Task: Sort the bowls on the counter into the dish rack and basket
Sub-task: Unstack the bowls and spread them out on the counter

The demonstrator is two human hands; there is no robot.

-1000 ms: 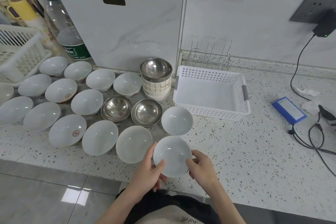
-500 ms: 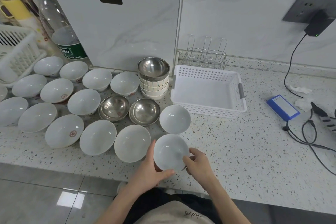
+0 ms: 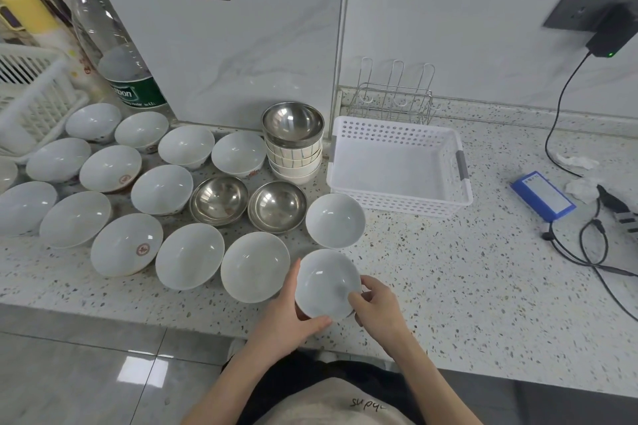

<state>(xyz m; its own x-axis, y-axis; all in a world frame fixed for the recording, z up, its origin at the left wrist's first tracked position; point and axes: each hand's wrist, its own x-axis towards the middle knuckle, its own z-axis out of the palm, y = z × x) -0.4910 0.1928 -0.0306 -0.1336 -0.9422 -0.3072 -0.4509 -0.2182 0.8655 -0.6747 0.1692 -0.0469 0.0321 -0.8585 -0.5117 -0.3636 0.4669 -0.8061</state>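
A small white bowl (image 3: 324, 281) sits at the counter's front edge, held between both hands. My left hand (image 3: 291, 316) grips its left and near rim, thumb along the side. My right hand (image 3: 374, 307) pinches its right rim. Several white bowls (image 3: 188, 255) spread across the counter to the left. Two steel bowls (image 3: 219, 198) lie among them, and a third steel bowl (image 3: 292, 122) tops a stack of patterned bowls (image 3: 295, 162). The white basket (image 3: 397, 166) stands empty behind, with the wire dish rack (image 3: 393, 97) at the wall beyond it.
A large water bottle (image 3: 114, 55) and a second white basket (image 3: 31, 103) stand at the far left. A blue box (image 3: 542, 195), cables (image 3: 593, 252) and a plugged-in charger (image 3: 611, 34) occupy the right side. The counter edge runs just below my hands.
The bowl has tipped slightly toward me in my hands, and my right fingers have shifted further onto its rim. The view has drifted a little.
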